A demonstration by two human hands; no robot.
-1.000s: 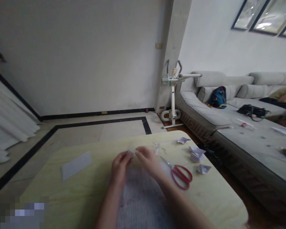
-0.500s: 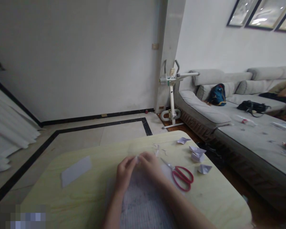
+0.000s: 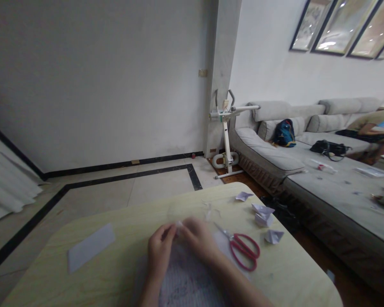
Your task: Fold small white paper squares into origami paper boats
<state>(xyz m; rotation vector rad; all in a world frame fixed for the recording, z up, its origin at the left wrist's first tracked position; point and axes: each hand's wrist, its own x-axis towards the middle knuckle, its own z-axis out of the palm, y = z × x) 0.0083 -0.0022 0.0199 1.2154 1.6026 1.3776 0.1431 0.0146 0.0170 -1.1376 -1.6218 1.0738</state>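
Observation:
My left hand (image 3: 159, 249) and my right hand (image 3: 196, 240) meet over the pale wooden table (image 3: 115, 273), fingertips pinched together on a small white paper piece (image 3: 178, 225). The fingers are curled and closed around it; the piece is mostly hidden and blurred. Under my forearms lies a sheet of lined paper (image 3: 185, 281). Red-handled scissors (image 3: 243, 249) lie just right of my right hand.
A white paper strip (image 3: 89, 247) lies on the table's left. Folded paper shapes (image 3: 263, 214) and small scraps (image 3: 243, 196) sit near the right edge. Beyond are a grey sofa (image 3: 307, 179) with bags, an exercise bike (image 3: 225, 140), and a person seated at far right.
The view has tilted and shifted, so the table and hands sit lower in frame. My hands stay together on the paper piece, moved slightly closer to me.

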